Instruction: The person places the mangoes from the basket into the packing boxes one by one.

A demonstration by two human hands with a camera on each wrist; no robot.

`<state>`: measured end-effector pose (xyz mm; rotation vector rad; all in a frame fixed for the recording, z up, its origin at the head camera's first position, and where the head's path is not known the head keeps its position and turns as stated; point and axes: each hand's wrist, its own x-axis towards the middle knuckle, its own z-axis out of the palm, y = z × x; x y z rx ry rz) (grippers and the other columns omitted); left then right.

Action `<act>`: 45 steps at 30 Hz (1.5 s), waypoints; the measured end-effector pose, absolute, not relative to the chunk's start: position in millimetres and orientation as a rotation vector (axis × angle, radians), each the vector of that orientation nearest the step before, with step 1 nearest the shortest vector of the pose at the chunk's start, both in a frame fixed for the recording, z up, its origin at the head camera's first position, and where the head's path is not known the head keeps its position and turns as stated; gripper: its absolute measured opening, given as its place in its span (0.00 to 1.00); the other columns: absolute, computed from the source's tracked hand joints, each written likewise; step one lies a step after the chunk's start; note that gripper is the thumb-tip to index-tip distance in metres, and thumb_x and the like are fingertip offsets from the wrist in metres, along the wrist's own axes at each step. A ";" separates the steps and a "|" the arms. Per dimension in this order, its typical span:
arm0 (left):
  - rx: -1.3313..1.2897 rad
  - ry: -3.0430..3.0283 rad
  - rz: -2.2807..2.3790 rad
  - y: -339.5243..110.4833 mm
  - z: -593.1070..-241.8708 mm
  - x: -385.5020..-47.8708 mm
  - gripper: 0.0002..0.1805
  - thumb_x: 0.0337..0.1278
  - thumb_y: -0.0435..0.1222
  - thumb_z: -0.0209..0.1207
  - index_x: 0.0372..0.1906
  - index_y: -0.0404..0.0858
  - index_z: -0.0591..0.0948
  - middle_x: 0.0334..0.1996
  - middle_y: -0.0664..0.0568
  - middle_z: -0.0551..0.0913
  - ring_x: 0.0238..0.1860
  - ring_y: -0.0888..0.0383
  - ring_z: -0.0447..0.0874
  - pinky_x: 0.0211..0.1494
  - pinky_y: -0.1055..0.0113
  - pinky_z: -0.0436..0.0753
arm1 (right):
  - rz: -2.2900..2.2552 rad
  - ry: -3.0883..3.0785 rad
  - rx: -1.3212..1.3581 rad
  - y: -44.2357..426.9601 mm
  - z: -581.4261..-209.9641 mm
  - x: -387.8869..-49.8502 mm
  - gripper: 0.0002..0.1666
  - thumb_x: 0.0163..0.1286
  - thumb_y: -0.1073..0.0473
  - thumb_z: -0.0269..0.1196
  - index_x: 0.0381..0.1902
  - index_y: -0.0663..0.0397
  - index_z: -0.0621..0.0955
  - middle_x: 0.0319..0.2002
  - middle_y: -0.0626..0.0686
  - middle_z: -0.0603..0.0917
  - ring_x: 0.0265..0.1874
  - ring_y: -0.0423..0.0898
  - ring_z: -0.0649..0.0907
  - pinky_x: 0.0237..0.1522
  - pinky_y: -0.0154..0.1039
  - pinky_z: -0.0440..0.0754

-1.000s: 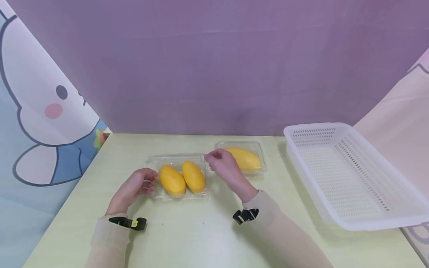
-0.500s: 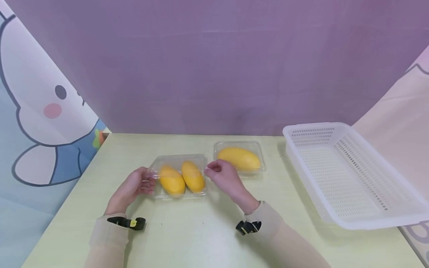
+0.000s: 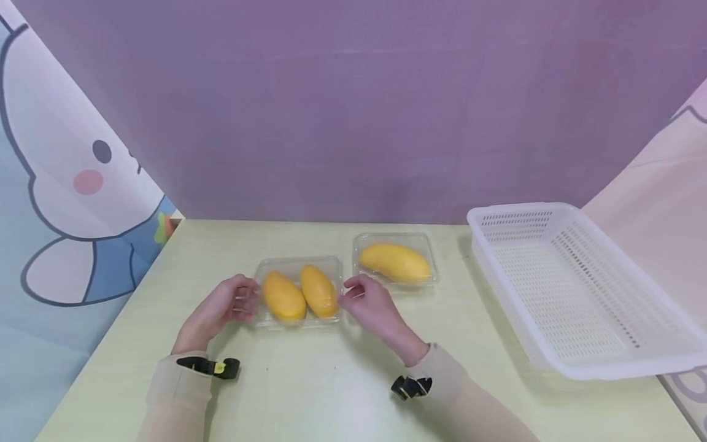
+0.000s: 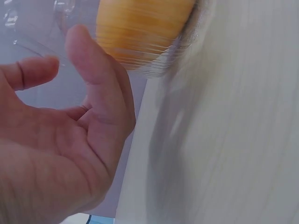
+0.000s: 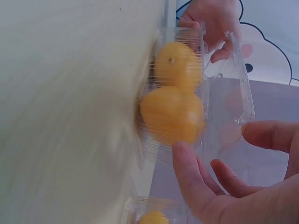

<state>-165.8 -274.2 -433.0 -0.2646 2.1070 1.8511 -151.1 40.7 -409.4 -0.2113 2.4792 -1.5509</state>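
Two yellow mangoes [image 3: 284, 296] lie side by side in a clear plastic clamshell box [image 3: 276, 264]. In the right wrist view its lid [image 5: 245, 84] stands partly raised over the fruit. My left hand [image 3: 226, 301] is at the box's left side, fingers loosely bent and fingertips by the clear wall; whether they touch it is hard to tell. At the right end is my right hand [image 3: 375, 310]: the thumb touches the lid's edge, one fingertip is by the box's side, and thumb and fingers are apart.
Behind my right hand sits a second clear box [image 3: 421, 239] with one mango [image 3: 394, 262] in it. A white perforated plastic basket [image 3: 558, 301] stands at the table's right. A purple cloth [image 3: 353, 123] hangs along the back edge.
The lid has swung over from the back and down above the mangoes. My right hand has come nearer with it, its fingers now more spread. The left hand stays at the box's side.
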 end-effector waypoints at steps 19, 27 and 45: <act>-0.186 2.157 1.786 -272.1 -437.6 -169.0 0.10 0.69 0.35 0.49 0.42 0.31 0.73 0.24 0.50 0.74 0.24 0.56 0.74 0.30 0.64 0.80 | -1.886 2.052 -0.033 37.2 -435.0 -147.3 0.22 0.64 0.69 0.65 0.54 0.75 0.76 0.38 0.64 0.85 0.30 0.52 0.87 0.39 0.44 0.88; -0.190 2.152 1.778 -271.8 -439.3 -169.7 0.09 0.69 0.35 0.48 0.44 0.31 0.72 0.25 0.50 0.74 0.24 0.57 0.74 0.30 0.65 0.80 | -1.979 1.809 0.004 39.0 -443.8 -149.7 0.15 0.66 0.68 0.62 0.49 0.71 0.75 0.34 0.65 0.86 0.25 0.47 0.87 0.34 0.41 0.88; -0.162 2.180 1.756 -267.9 -438.1 -169.7 0.16 0.66 0.31 0.46 0.55 0.27 0.67 0.28 0.51 0.74 0.28 0.58 0.76 0.34 0.64 0.81 | -2.063 1.727 0.044 32.8 -445.9 -153.5 0.12 0.66 0.73 0.59 0.46 0.72 0.73 0.29 0.59 0.85 0.24 0.45 0.86 0.33 0.38 0.87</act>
